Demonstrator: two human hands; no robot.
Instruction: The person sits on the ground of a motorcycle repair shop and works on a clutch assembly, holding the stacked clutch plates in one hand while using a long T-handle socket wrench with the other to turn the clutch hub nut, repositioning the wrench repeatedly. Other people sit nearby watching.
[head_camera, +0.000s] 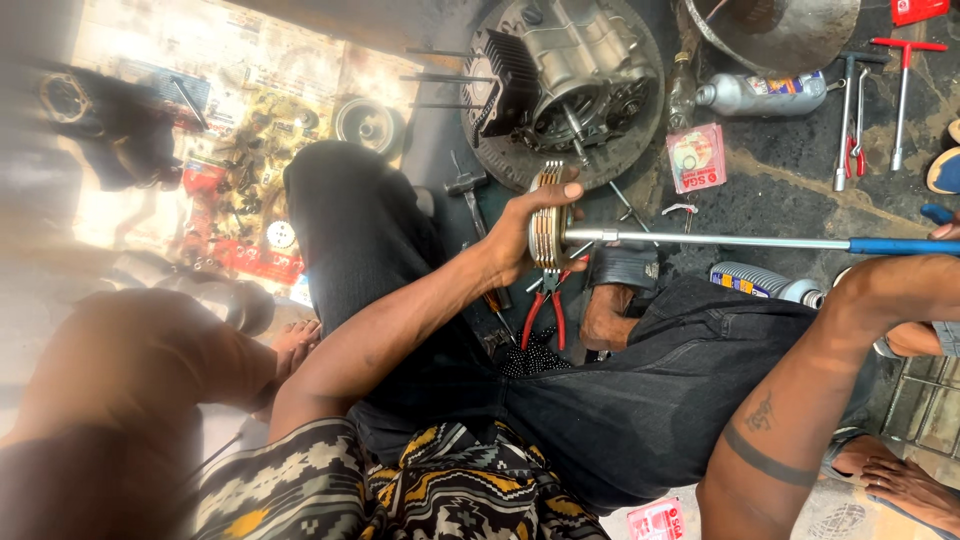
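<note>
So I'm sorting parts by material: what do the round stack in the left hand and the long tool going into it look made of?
The round stack looks like layered metal plates, dull silver and brownish rings alternating along its edge. The long tool seems to be bright polished steel, with a blue grip, probably plastic or rubber, by the right hand.

I am gripping a ribbed clutch pack (549, 228) in my left hand (525, 232) while a long blue-handled driver (740, 241) is pressing into it from my right hand (945, 232).

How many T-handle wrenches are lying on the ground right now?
2, side by side at upper right: a grey T-handle wrench and a red-handled T-handle wrench. Others may be hidden beyond the frame.
</note>
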